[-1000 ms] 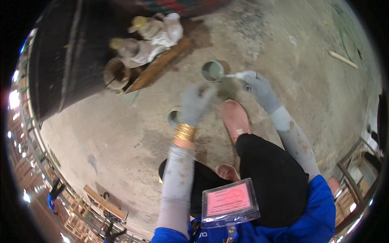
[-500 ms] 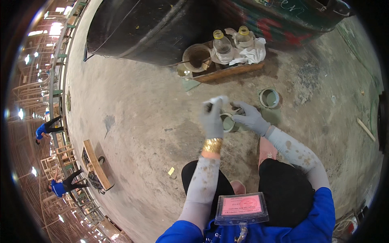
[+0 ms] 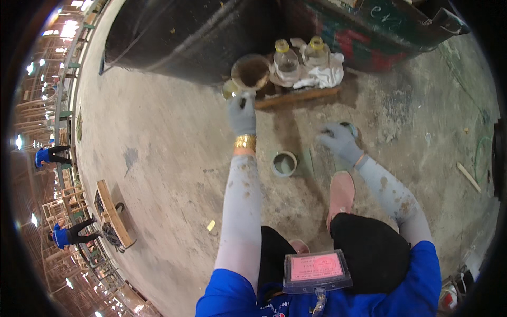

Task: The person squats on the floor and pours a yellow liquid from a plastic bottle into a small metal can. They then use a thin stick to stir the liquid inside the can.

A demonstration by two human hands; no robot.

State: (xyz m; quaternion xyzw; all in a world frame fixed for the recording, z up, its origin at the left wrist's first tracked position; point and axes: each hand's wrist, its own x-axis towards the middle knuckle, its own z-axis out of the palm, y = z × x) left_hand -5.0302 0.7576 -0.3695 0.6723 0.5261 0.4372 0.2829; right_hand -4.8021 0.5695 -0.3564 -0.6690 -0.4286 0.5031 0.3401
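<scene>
My left hand (image 3: 243, 116), in a grey glove, reaches forward to the near side of a wide bowl (image 3: 251, 72) and a small yellowish glass jar (image 3: 230, 89). Its fingers are pinched together at a small whitish thing, too blurred to name. My right hand (image 3: 340, 143), gloved too, hovers at the near left of a small round cup (image 3: 352, 128) and hides part of it. Motion smears its fingers. Between my hands, closer to me, a round pot (image 3: 274, 165) with grey-green contents stands on the floor.
A wooden tray (image 3: 298, 98) holds two clear bottles with yellow necks (image 3: 287, 64) and a white cloth (image 3: 328, 77). Large dark drums (image 3: 174, 47) stand behind it. A wooden box (image 3: 114, 214) is at left, a stick (image 3: 468, 176) at right. Two people are far left.
My left hand has moved forward and left, from beside the pot to the bowl and jar. My right hand has left the pot and shifted right toward the other cup.
</scene>
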